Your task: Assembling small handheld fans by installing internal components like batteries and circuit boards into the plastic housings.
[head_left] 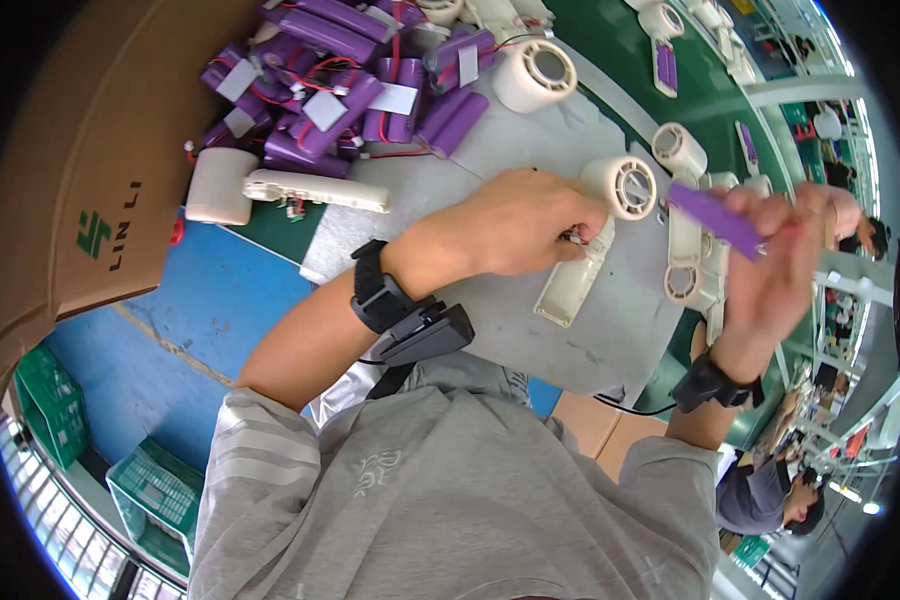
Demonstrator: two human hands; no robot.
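My left hand (pixel 530 222) is closed on a cream fan housing (pixel 573 288) with a round, vaned head and an open, hollow handle, held over the grey mat. Its fingertips pinch at the upper part of the handle, where they hide what lies beneath them. Off to the right, my raised right hand (pixel 775 265) grips a purple battery pack (pixel 715 220); motion blurs this hand slightly. Several more purple battery packs (pixel 332 110) with red wires and white pads lie heaped at the far left of the mat.
Another fan housing (pixel 320 190) lies left, exposing a small circuit board. A cream round head (pixel 535 76) stands beside the heap. More housings (pixel 678 150) line the green surface (pixel 610 40) at right. A cardboard box (pixel 100 150) rises left; green crates (pixel 155 495) sit below. Other people are at far right.
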